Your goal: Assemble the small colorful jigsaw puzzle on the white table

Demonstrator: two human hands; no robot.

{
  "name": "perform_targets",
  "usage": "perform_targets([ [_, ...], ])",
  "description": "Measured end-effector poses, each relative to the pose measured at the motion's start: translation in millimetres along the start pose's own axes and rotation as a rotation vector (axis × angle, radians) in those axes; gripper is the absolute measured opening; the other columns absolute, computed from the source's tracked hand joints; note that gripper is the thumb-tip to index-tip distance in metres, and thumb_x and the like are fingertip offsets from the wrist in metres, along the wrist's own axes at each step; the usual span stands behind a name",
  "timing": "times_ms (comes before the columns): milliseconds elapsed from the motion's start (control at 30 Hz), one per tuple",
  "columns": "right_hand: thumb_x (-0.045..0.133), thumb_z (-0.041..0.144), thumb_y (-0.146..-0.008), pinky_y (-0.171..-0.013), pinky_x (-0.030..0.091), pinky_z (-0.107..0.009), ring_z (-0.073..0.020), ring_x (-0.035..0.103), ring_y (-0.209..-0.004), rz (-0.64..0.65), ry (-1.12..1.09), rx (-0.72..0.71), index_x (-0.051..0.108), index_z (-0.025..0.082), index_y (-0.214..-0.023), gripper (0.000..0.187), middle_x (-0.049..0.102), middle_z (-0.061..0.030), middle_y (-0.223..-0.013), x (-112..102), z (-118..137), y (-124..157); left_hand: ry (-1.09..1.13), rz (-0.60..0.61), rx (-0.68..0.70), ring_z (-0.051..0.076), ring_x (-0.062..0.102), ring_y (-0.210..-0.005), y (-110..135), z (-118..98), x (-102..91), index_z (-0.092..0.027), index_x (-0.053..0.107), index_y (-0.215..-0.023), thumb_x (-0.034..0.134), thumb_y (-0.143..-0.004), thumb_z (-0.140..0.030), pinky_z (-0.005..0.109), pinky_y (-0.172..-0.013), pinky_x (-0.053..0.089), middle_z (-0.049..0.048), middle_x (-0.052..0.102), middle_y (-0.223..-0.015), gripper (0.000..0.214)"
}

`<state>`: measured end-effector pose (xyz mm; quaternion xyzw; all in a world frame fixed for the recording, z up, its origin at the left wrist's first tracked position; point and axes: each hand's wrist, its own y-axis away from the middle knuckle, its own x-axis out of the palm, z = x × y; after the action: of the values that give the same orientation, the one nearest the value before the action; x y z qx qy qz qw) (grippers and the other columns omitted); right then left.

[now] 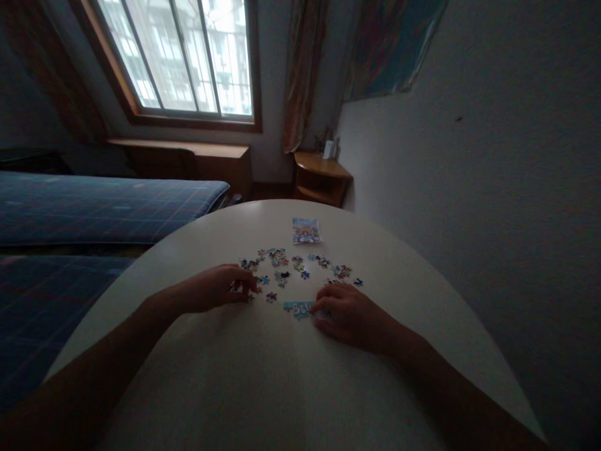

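Loose jigsaw puzzle pieces (278,257) lie in a loose arc on the white round table. In front of them is a short strip of joined puzzle pieces (297,308), blue with pale lettering or shapes. My right hand (350,314) rests at the strip's right end, thumb and fingers closing around that end and hiding part of it. My left hand (220,288) hovers low over the pieces at the left, fingers bent downward and somewhat apart. A few pieces are partly hidden beneath it, and none is clearly seen in its grasp.
A small colourful picture sheet or packet (306,231) lies beyond the pieces. The white table (244,388) has a rounded far edge. A bed with a plaid cover (103,210) stands to the left, a corner shelf (322,166) behind, a wall (493,188) to the right.
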<state>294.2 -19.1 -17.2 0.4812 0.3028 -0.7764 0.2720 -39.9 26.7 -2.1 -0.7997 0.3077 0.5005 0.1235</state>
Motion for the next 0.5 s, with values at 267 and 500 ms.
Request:
perform_targets([
  [267, 0.065, 0.026, -0.09, -0.089, 0.046, -0.039, -0.0217, 0.064, -0.095, -0.168, 0.007, 0.058, 0.07, 0.023, -0.105, 0.016, 0.072, -0.006, -0.099, 7.5, 5.7, -5.2, 0.325, -0.273, 0.005, 0.012, 0.058, -0.064, -20.3, -52.7, 44.9, -0.02, 0.076, -0.087, 0.068, -0.084, -0.031, 0.022, -0.067, 0.045, -0.0011, 0.069, -0.071, 0.014],
  [500, 0.065, 0.025, -0.09, -0.083, 0.044, -0.032, -0.0166, 0.065, -0.084, -0.247, -0.212, 0.116, 0.069, 0.022, -0.089, 0.006, 0.072, -0.0014, -0.087, 13.3, 22.4, -8.6, 0.423, -0.353, 0.013, 0.011, 0.058, -0.06, -22.1, -79.3, 73.1, -0.019, 0.074, -0.082, 0.068, -0.084, -0.026, 0.022, -0.065, 0.046, -0.0022, 0.07, -0.069, 0.009],
])
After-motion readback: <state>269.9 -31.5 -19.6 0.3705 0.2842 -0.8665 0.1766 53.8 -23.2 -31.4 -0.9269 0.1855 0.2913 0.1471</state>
